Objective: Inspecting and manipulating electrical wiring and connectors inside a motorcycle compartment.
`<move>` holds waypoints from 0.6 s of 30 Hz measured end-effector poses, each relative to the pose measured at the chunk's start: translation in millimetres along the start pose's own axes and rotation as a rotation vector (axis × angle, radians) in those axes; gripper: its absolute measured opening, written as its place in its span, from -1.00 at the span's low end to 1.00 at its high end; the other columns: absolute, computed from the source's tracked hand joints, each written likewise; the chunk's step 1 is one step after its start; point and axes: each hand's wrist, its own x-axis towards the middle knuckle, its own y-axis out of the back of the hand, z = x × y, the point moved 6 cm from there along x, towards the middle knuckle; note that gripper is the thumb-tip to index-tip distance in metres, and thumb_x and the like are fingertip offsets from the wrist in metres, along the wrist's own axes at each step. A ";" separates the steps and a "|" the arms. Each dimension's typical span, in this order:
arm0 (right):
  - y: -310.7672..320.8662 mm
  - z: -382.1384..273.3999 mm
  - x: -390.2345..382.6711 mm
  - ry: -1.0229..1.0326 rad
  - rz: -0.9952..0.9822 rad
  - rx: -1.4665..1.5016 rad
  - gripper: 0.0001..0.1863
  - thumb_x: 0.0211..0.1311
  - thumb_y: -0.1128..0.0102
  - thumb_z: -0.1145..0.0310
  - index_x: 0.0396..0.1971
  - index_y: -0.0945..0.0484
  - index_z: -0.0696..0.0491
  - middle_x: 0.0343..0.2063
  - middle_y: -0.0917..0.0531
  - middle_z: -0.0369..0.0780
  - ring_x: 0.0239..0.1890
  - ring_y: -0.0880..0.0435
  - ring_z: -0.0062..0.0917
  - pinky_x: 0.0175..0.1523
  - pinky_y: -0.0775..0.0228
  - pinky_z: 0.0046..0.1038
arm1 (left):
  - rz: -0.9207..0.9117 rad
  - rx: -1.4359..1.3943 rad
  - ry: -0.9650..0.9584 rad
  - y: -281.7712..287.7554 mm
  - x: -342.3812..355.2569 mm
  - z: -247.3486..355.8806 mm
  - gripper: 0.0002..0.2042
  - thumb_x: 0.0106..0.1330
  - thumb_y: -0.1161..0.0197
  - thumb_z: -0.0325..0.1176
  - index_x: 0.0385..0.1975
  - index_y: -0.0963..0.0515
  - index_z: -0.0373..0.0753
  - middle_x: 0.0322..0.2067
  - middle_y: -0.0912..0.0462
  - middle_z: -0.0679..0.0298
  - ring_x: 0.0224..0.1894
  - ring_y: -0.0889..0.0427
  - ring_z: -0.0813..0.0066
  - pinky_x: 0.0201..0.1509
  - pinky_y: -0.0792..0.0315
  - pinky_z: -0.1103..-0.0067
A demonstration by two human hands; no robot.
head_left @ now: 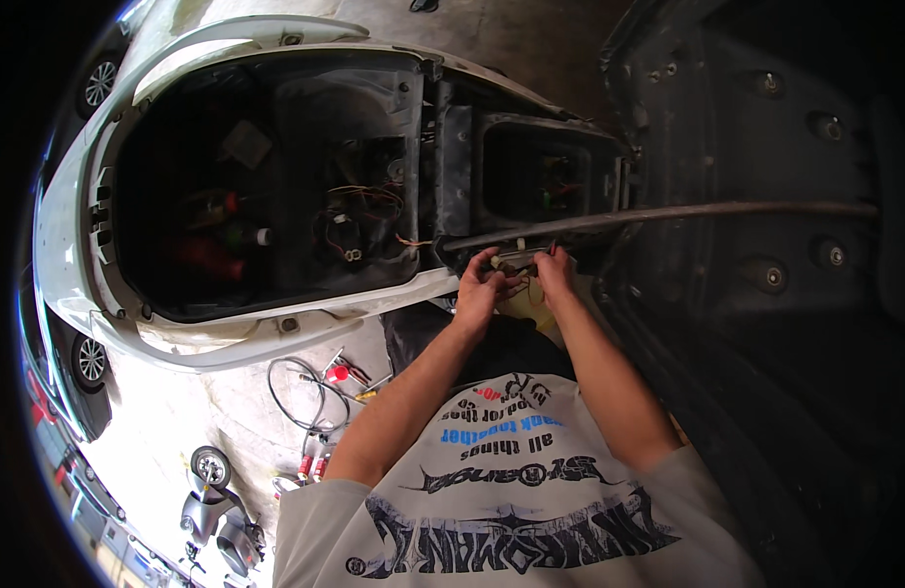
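My left hand [480,291] is closed at the near side of an opened scooter body, its fingertips pinching thin wires [516,271] beside a small pale connector [496,262]. Close by on the right, my right hand [555,274] is also closed, thumb against fingers. A small reddish tip shows above those fingers, but what it belongs to is too small to make out. Both hands work just below a long thin bar [658,213] that spans from the scooter frame to the raised black seat [707,284].
Loose wires [350,220] and bottle-like items [242,233] lie inside the dark storage bin [286,108]. A smaller black compartment [487,167] adjoins it. On the floor are a black hose [320,412] and red-handled tools [340,373]. Another scooter [217,514] and parked cars stand farther left.
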 end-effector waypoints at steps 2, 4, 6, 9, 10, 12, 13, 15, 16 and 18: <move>-10.3 -1.4 9.6 0.012 0.039 0.076 -0.90 -0.05 -0.05 0.45 -0.47 -0.40 0.10 -0.61 -0.45 -0.28 -0.64 -0.43 -0.59 -0.58 -0.20 -0.50 | 0.008 0.006 0.001 1.2 0.4 -1.1 -0.54 0.27 0.00 -0.59 0.19 -0.20 -0.19 -0.19 -0.56 0.15 -0.18 -0.63 0.38 -0.13 -0.56 0.54; -14.1 -1.7 16.7 0.024 0.079 0.150 -0.93 -0.04 -0.05 0.45 -0.51 -0.40 0.09 -0.64 -0.43 -0.29 -0.70 -0.41 -0.60 -0.63 -0.16 -0.50 | -0.008 0.001 -0.006 1.1 1.6 -0.8 -0.54 0.27 0.01 -0.58 0.19 -0.20 -0.20 -0.20 -0.56 0.15 -0.20 -0.63 0.40 -0.15 -0.56 0.55; -19.1 1.2 22.8 -0.022 0.012 0.101 -0.84 0.02 -0.06 0.35 -0.52 -0.45 0.16 -0.73 -0.46 -0.26 -0.75 -0.41 -0.53 -0.60 -0.24 -0.41 | -0.006 0.004 0.000 2.8 1.6 -0.9 -0.53 0.24 -0.01 -0.59 0.18 -0.20 -0.19 -0.18 -0.56 0.14 -0.20 -0.63 0.39 -0.16 -0.55 0.55; -28.9 -2.5 19.3 -0.109 -0.097 -0.042 -0.80 0.04 -0.13 0.32 -0.62 -0.46 0.14 -0.80 -0.42 -0.29 -0.79 -0.38 -0.54 -0.64 -0.22 -0.44 | 0.003 0.024 0.002 3.5 -0.5 1.6 -0.51 0.22 -0.02 -0.59 0.18 -0.19 -0.19 -0.16 -0.56 0.13 -0.20 -0.64 0.39 -0.16 -0.53 0.54; -30.2 -2.3 21.4 -0.108 -0.099 -0.040 -0.80 0.04 -0.13 0.32 -0.62 -0.46 0.14 -0.80 -0.42 -0.29 -0.79 -0.38 -0.54 -0.64 -0.22 -0.44 | 0.000 0.043 0.001 3.2 -0.1 1.3 -0.51 0.22 -0.02 -0.59 0.19 -0.19 -0.20 -0.16 -0.56 0.12 -0.19 -0.64 0.38 -0.16 -0.53 0.55; -34.2 -2.9 25.5 -0.093 -0.142 -0.047 -0.82 0.03 -0.21 0.35 -0.63 -0.48 0.12 -0.76 -0.46 -0.29 -0.78 -0.38 -0.58 -0.66 -0.18 -0.49 | -0.005 0.044 -0.003 1.8 1.6 -0.5 -0.51 0.23 -0.02 -0.58 0.19 -0.18 -0.21 -0.15 -0.56 0.12 -0.19 -0.64 0.38 -0.16 -0.53 0.55; -34.4 -2.3 26.0 -0.093 -0.145 -0.046 -0.82 0.03 -0.21 0.35 -0.63 -0.48 0.12 -0.76 -0.46 -0.29 -0.78 -0.38 -0.58 -0.66 -0.18 -0.49 | -0.011 0.043 -0.003 1.9 1.8 -1.1 -0.51 0.23 -0.02 -0.58 0.20 -0.17 -0.22 -0.15 -0.56 0.11 -0.18 -0.64 0.38 -0.16 -0.52 0.56; -35.1 3.5 24.9 -0.156 -0.176 -0.039 -0.90 0.07 -0.23 0.40 -0.54 -0.49 0.04 -0.70 -0.46 -0.36 -0.76 -0.33 -0.68 -0.67 -0.11 -0.54 | -0.007 0.048 -0.005 4.3 2.2 -1.1 -0.51 0.23 -0.01 -0.58 0.20 -0.16 -0.22 -0.14 -0.56 0.11 -0.18 -0.64 0.37 -0.16 -0.52 0.56; -32.7 7.4 24.8 -0.155 -0.176 -0.038 -0.90 0.07 -0.23 0.40 -0.54 -0.49 0.04 -0.70 -0.46 -0.36 -0.76 -0.33 -0.68 -0.67 -0.11 -0.54 | -0.006 0.052 -0.006 3.4 2.0 0.0 -0.51 0.24 -0.01 -0.57 0.20 -0.16 -0.22 -0.14 -0.56 0.10 -0.17 -0.64 0.37 -0.16 -0.52 0.56; -29.6 14.2 21.0 -0.099 -0.221 0.045 -0.91 0.10 -0.21 0.45 -0.39 -0.51 0.04 -0.64 -0.49 -0.36 -0.74 -0.33 -0.70 -0.67 -0.11 -0.57 | -0.005 0.047 -0.002 2.9 0.1 1.8 -0.51 0.24 -0.01 -0.58 0.20 -0.16 -0.22 -0.14 -0.56 0.09 -0.17 -0.64 0.37 -0.16 -0.52 0.57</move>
